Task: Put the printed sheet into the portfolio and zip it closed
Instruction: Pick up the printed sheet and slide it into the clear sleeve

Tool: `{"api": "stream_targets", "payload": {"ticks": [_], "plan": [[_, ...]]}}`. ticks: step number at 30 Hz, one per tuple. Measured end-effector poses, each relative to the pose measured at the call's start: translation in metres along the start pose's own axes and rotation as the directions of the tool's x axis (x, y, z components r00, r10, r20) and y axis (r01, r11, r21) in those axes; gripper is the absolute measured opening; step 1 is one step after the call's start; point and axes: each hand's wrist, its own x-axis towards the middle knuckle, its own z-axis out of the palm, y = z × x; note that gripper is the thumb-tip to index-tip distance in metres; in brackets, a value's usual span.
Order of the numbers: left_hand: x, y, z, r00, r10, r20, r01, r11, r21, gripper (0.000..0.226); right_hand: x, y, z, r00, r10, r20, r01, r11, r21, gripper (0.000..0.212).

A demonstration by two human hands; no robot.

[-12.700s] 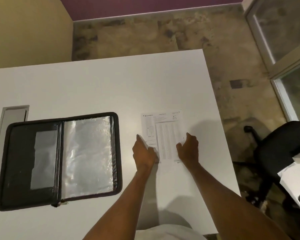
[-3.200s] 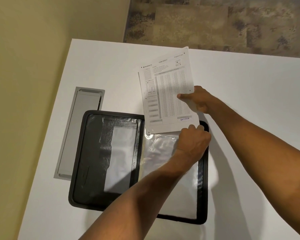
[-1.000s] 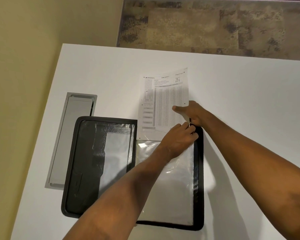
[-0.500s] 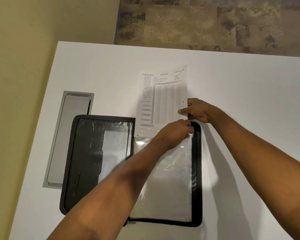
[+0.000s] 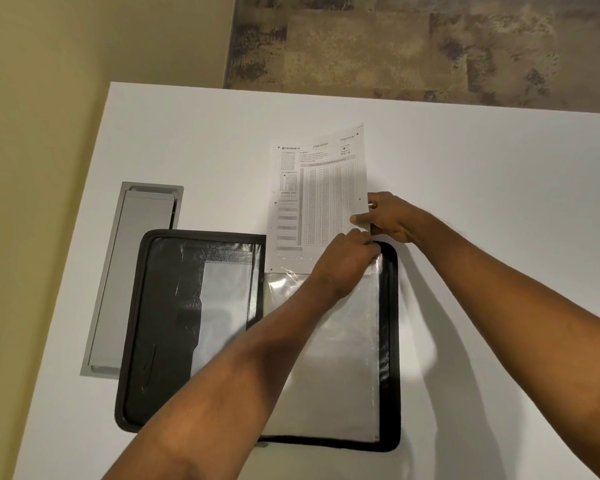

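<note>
The black zip portfolio (image 5: pixel 160 306) lies open on the white table (image 5: pixel 482 185), with clear plastic sleeves (image 5: pixel 343 358) on its right half. The printed sheet (image 5: pixel 317 195) sticks out beyond the portfolio's far edge, its lower edge at the mouth of the top sleeve. My right hand (image 5: pixel 392 216) pinches the sheet's right edge. My left hand (image 5: pixel 343 265) pinches the sleeve's top edge near the right corner, just below the right hand. My left forearm crosses over the middle of the portfolio.
A grey metal cable hatch (image 5: pixel 132 278) is set into the table, left of the portfolio and partly under its edge. A yellow wall runs along the table's left side. Mottled brown floor lies beyond the far table edge.
Over the last second the sheet has stayed almost in place above the sleeve. My left hand has shifted a little to the right along the sleeve's top edge, closer to my right hand.
</note>
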Motion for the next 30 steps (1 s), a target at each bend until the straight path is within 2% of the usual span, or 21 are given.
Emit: {"api": "stream_targets", "payload": {"ticks": [7,11,13,16,20,23,25,26,28,30], "plan": [[0.002,0.003,0.006,0.996,0.084,0.004,-0.084,0.996,0.017,0.008,0.001,0.000,0.000,0.997,0.043,-0.067,-0.037,0.995,0.098,0.030],[0.002,0.003,0.000,0.997,-0.052,-0.059,0.051,0.998,-0.021,0.012,0.003,0.009,0.002,0.997,0.037,-0.064,-0.027,0.988,0.152,0.034],[0.003,0.002,-0.004,0.995,-0.068,-0.067,0.066,0.998,-0.024,0.012,0.001,0.015,0.002,0.997,0.029,-0.067,-0.018,0.987,0.161,0.033],[0.004,-0.001,-0.006,0.998,-0.035,-0.052,0.034,0.999,-0.018,0.009,-0.003,0.020,0.001,0.998,-0.004,-0.066,0.010,0.995,0.104,0.024],[0.007,-0.003,-0.006,0.998,-0.056,-0.034,0.054,0.997,-0.049,0.015,-0.011,0.023,-0.002,0.998,-0.035,-0.051,0.035,0.999,0.004,0.021],[0.008,-0.003,-0.008,0.997,-0.075,-0.010,0.074,0.993,-0.097,0.018,-0.013,0.027,-0.004,0.999,-0.049,-0.016,0.048,0.997,-0.065,0.025],[0.006,-0.002,-0.009,0.997,-0.076,0.023,0.079,0.987,-0.142,0.011,-0.014,0.027,-0.006,0.999,-0.042,0.015,0.043,0.995,-0.089,0.030],[0.006,-0.002,-0.009,0.996,-0.078,0.046,0.085,0.982,-0.166,0.007,-0.015,0.025,-0.008,0.999,-0.026,0.031,0.029,0.995,-0.094,0.028],[0.005,-0.002,-0.008,0.990,-0.110,0.091,0.127,0.971,-0.204,0.007,-0.018,0.021,-0.009,0.999,0.009,0.044,-0.005,0.996,-0.089,0.007],[0.005,-0.003,-0.005,0.983,-0.142,0.116,0.165,0.961,-0.222,0.009,-0.016,0.016,-0.009,0.999,0.033,0.003,-0.033,0.998,-0.053,0.031]]}}
